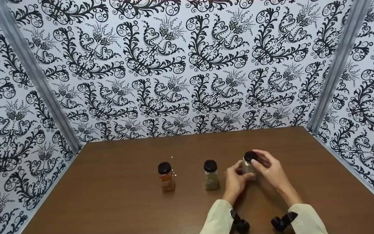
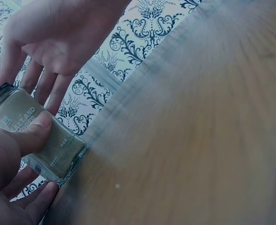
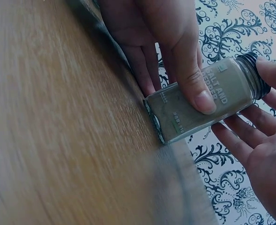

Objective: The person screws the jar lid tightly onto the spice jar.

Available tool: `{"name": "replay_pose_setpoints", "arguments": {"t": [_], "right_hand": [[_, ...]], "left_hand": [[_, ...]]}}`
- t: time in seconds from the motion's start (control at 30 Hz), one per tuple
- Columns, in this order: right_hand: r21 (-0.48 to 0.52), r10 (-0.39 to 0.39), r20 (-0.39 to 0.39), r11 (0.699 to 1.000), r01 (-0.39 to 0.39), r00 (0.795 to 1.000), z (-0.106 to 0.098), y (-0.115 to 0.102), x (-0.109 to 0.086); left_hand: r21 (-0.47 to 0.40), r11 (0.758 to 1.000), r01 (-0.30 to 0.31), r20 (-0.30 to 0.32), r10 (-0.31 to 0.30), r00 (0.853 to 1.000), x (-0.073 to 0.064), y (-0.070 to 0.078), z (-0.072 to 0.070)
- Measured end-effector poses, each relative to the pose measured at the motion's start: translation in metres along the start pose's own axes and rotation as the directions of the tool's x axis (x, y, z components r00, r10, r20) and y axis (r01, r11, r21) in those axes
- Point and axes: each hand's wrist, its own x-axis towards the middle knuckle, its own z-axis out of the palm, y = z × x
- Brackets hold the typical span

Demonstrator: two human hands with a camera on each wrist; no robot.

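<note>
A square glass spice jar with a black lid stands upright at the right of the table, its base close to the wood. Pale greyish-brown powder fills it, and "SALT AND" shows on the label in the right wrist view. My left hand grips the jar's body, thumb across the label and fingers behind. At the top, my right hand pinches the lid between thumb and index finger. Its other fingers extend behind the jar in the left wrist view.
Left of my hands, a black-lidded jar of green seasoning stands on the brown table. Farther left stands a similar jar of orange-red spice. Patterned walls enclose the table's back and sides.
</note>
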Motion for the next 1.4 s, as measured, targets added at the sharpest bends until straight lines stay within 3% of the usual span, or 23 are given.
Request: {"name": "replay_pose_setpoints", "arguments": {"t": [0.17, 0.47, 0.73, 0.93, 1.13, 1.4], "right_hand": [[0.009, 0.029, 0.032, 1.000, -0.029, 0.999, -0.0029, -0.0021, -0.0001], [0.054, 0.007, 0.012, 0.999, -0.008, 1.000, 0.0008, -0.0008, 0.0005], [0.030, 0.055, 0.026, 0.998, -0.056, 0.998, -0.0017, -0.0008, 0.0004], [0.040, 0.024, 0.025, 0.999, -0.025, 0.999, -0.0013, 0.0005, 0.0017], [0.058, 0.022, -0.002, 0.998, -0.021, 1.000, 0.0002, 0.0008, 0.0022], [0.049, 0.075, 0.017, 0.996, -0.076, 0.997, 0.0008, -0.0039, 0.0014]], "left_hand": [[-0.021, 1.000, 0.002, 0.011, -0.002, 1.000, 0.0004, -0.0006, 0.0005], [-0.005, 1.000, -0.027, 0.014, 0.027, 1.000, -0.0003, -0.0021, 0.0003], [-0.012, 1.000, -0.006, 0.011, 0.006, 1.000, -0.0005, -0.0017, 0.0008], [-0.053, 0.998, 0.045, 0.020, -0.044, 0.999, -0.0002, -0.0001, 0.0012], [-0.054, 0.998, 0.034, 0.017, -0.033, 0.999, -0.0007, 0.0011, 0.0016], [-0.037, 0.999, 0.025, 0.014, -0.024, 1.000, -0.0004, 0.0010, 0.0010]]}}
